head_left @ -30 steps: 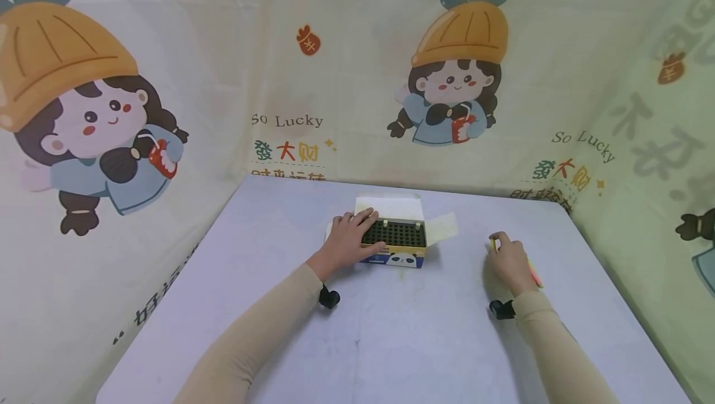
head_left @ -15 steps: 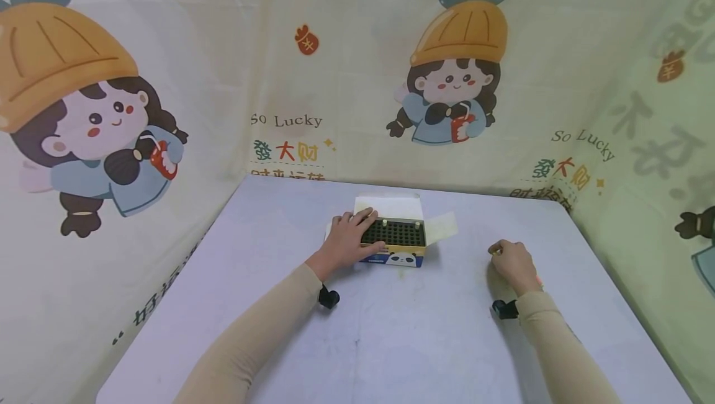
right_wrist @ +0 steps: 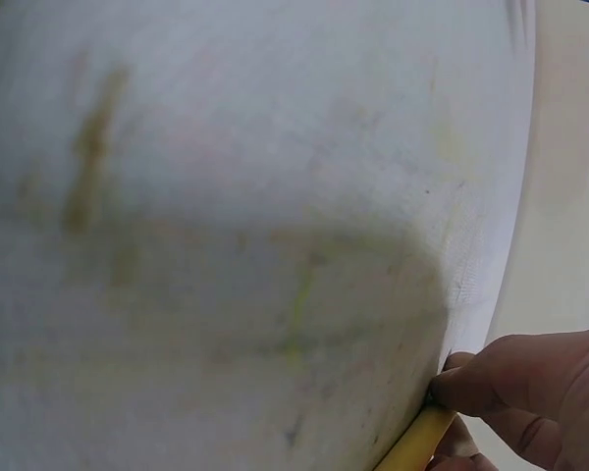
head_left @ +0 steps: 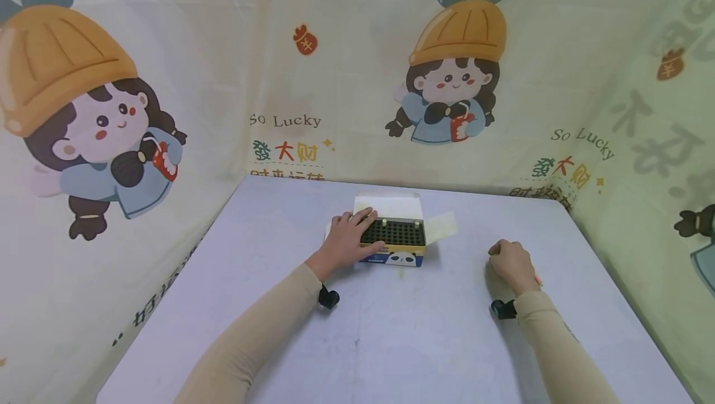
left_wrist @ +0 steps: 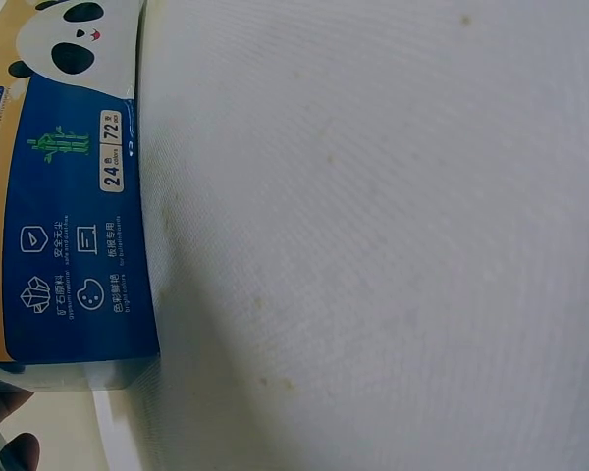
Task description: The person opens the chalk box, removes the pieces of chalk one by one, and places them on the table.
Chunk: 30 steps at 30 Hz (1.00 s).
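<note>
Colourful panda packaging marks an open chalk box, which has a black perforated tray inside. Two pale chalk sticks stand up in the tray's far row. Over the box's left end lies my left hand, fingers spread and fairly straight, thumb near the front edge. In the left wrist view, only dark fingertips show beyond the box's end. To the right, my right hand is low at the table. It pinches a yellow chalk stick, seen in the right wrist view; the head view hides it.
A pinkish-orange stick peeks out to the right of my right hand. The box's white lid stands up at the back, and a side flap sticks out right. Printed cloth hangs behind the white table.
My right hand has lowered and turned slightly, so the yellow chalk stick is now hidden from the head view. Less of the pinkish-orange stick shows. My left hand stays on the box.
</note>
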### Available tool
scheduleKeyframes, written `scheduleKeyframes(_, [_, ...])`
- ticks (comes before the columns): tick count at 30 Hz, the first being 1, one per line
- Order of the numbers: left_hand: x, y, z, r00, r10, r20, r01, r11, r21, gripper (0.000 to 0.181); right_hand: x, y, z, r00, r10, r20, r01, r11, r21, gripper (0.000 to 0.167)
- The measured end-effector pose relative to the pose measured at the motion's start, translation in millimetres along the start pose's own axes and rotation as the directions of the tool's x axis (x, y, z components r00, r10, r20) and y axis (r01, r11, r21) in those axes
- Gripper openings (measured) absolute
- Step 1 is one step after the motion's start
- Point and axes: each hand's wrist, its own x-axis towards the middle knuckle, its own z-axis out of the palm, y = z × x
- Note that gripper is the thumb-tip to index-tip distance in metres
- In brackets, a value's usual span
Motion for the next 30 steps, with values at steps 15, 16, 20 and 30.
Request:
scheduleKeyframes(15, [0.0,0.7,-0.3,1.000,-0.005,0.009,0.005,1.000,0.000,0.084,2.0,-4,0,0.999,0.046,0.026,-0.046,0.999,-0.007,0.040])
scheduleKeyframes(16, [0.1,0.6,0.4,1.000,-0.004,0.011,0.004,1.000,0.000,0.084,1.6,-5,0,0.998,0.051,0.022,-0.051,0.999,-0.008,0.040])
scheduleKeyframes(20, [0.4,1.0,1.0,1.000,0.001,0.013,-0.001,1.000,-0.002,0.084,0.6,-12,-3,0.999,0.031,-0.025,-0.031,0.999,0.013,0.041])
scheduleKeyframes(30, [0.6,-0.1,0.1,1.000,0.002,0.002,-0.002,1.000,-0.009,0.085,-3.3,-103,-21,0.911,-0.141,-0.389,0.203,0.971,0.124,0.034])
